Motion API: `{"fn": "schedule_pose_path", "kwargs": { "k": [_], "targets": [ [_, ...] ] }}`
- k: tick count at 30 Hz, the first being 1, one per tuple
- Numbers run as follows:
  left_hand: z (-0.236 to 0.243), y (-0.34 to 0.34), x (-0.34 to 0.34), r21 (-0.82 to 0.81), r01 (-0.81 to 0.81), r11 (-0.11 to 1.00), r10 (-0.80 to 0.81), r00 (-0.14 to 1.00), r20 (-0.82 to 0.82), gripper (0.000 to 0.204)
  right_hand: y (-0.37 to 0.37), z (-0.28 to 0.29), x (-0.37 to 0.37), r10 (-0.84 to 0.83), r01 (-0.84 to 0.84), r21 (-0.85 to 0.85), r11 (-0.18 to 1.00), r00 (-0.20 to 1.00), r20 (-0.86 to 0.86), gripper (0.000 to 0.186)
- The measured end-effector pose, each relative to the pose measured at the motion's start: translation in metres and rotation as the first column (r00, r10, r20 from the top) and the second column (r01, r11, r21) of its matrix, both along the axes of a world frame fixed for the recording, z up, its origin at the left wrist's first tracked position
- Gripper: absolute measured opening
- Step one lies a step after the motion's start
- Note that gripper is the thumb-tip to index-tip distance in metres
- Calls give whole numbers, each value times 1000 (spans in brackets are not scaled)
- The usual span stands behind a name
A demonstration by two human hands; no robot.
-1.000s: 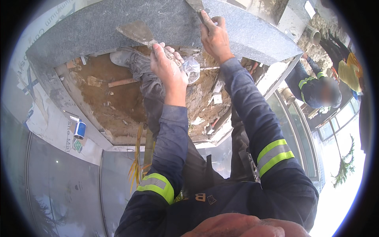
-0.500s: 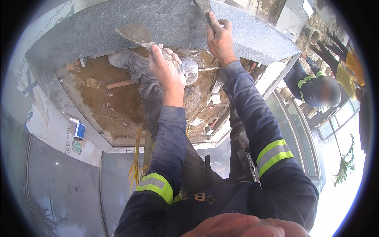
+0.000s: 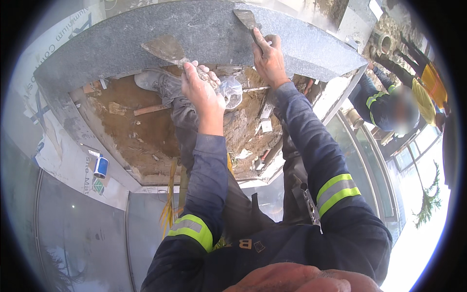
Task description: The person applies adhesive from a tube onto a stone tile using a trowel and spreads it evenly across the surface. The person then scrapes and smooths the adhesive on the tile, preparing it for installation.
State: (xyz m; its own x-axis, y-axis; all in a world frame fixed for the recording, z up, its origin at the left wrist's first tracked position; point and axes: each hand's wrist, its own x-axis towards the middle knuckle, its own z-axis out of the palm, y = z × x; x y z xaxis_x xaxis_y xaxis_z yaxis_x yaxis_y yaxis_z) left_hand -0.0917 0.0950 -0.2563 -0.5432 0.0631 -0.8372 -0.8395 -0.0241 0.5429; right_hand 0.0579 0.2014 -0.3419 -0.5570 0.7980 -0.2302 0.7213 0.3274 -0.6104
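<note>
My left hand (image 3: pixel 203 92) is closed round the handle of a pointed trowel (image 3: pixel 165 48), whose dusty blade lies over the near part of the grey stone slab (image 3: pixel 112 44). Farther right, my right hand (image 3: pixel 270 58) grips a putty knife (image 3: pixel 245 18), its index finger stretched along toward the blade. That blade is above the slab, near its far edge; whether it touches the stone I cannot tell. Pale dust coats the fingers of both hands. Close beside my left hand is a clear plastic bag (image 3: pixel 230 91).
Below the slab is a pit of brown soil (image 3: pixel 141 129) with scraps and a wooden strip (image 3: pixel 150 110). A blue and white cup-like object (image 3: pixel 100 167) rests on the left ledge. At right a co-worker (image 3: pixel 384 107) bends near a pipe end (image 3: pixel 384 44); other people stand beyond.
My right hand has drawn the putty knife slightly back toward me, so more of its blade shows. My left hand and the trowel have shifted a little.
</note>
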Motion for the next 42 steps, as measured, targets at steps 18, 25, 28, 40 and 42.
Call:
{"fn": "schedule_pose_path", "kwargs": {
  "k": [18, 25, 28, 40, 42],
  "targets": [
    [3, -1, -4, 0, 16, 1000, -16, 1000, -3, 32, 2, 24, -12, -18, 20, -47, 999, 999, 52, 43],
    [0, -6, -8, 8, -71, 997, 70, 997, 21, 32, 131, 84, -12, -220, 240, -681, 692, 968, 119, 40],
    [-1, -7, -9, 22, -70, 997, 70, 998, 12, 31, 186, 68, 1, -167, 280, -806, 521, 960, 225, 39],
    [4, -8, -21, 52, -131, 990, 128, 990, 51, 31, 225, -3, -36, 95, 194, -895, 401, 963, 252, 32],
    [4, -9, -24, 47, -136, 990, 134, 990, 45, 32, 209, -3, -62, 97, 181, -875, 449, 964, 249, 33]
  ]
}}
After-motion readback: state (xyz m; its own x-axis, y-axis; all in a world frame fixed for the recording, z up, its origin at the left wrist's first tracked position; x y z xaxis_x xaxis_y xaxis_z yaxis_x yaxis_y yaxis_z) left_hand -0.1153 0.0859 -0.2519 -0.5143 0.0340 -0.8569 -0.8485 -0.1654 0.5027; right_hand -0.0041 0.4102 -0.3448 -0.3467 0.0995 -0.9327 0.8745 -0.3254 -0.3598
